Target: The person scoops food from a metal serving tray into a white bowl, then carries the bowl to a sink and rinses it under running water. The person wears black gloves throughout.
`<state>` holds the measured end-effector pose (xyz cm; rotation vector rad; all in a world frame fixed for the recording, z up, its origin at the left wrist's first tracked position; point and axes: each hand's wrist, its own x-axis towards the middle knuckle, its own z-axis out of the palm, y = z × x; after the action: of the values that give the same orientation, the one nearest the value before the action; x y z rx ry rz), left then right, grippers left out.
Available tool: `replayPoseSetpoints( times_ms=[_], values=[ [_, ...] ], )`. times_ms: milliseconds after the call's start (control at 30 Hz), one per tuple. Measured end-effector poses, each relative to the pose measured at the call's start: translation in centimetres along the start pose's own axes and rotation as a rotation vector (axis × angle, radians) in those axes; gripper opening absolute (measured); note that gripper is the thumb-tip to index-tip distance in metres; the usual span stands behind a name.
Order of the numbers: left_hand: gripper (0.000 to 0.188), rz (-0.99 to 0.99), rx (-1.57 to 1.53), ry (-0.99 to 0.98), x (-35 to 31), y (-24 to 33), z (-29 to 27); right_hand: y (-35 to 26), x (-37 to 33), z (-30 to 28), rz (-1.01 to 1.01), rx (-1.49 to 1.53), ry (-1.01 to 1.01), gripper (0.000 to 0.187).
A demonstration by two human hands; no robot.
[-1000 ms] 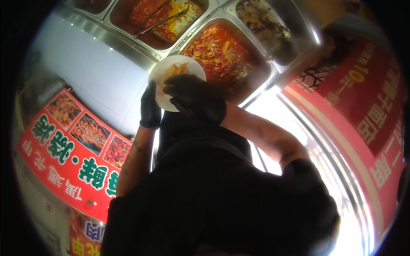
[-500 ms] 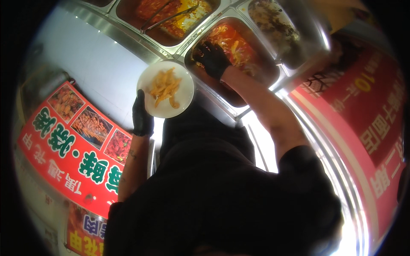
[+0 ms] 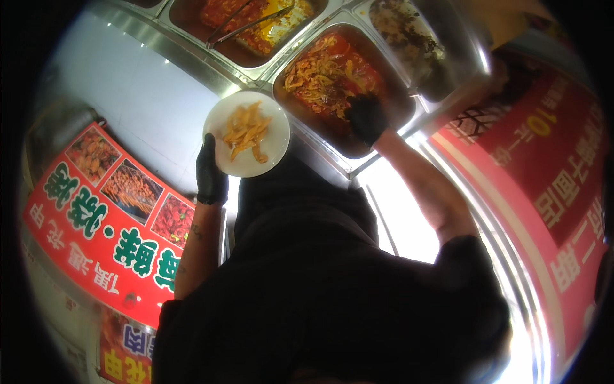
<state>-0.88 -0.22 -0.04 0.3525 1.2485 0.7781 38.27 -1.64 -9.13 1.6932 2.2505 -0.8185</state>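
Observation:
A round white plate (image 3: 276,144) rests in my gloved left hand (image 3: 211,173), which closes on its left edge. On the plate lies a small heap of pale yellow-brown food pieces (image 3: 247,128). My right hand (image 3: 366,120), also in a black glove, reaches into a deep steel pan (image 3: 342,144). This pan holds yellowish food pieces (image 3: 313,80) in red, oily sauce. The right hand is at the pan's near right part, touching the food; its fingertips are partly hidden there, so I cannot tell whether it grips anything.
Behind stands another steel pan (image 3: 246,57) with red and yellow food and metal tongs (image 3: 249,27) lying in it. A third pan (image 3: 448,77) with dark bits sits to the right. Printed red signs flank me, one left (image 3: 70,221) and one right (image 3: 531,150).
My right hand has moved right and nearer within the pan, from its left side, uncovering the food there. My left hand and the plate have barely moved.

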Motion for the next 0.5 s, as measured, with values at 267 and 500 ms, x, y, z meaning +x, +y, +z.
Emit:
replayPoseSetpoints(
  times_ms=[267,500],
  values=[
    [0.059,0.063,0.085,0.013,-0.5,-0.1,-1.2,-3.2,10.4,2.2,-0.155,0.238,0.423,0.028],
    [0.057,0.025,-0.109,0.066,-1.0,-0.4,-1.7,-1.7,12.2,4.4,-0.115,0.135,0.335,0.017]
  ],
)
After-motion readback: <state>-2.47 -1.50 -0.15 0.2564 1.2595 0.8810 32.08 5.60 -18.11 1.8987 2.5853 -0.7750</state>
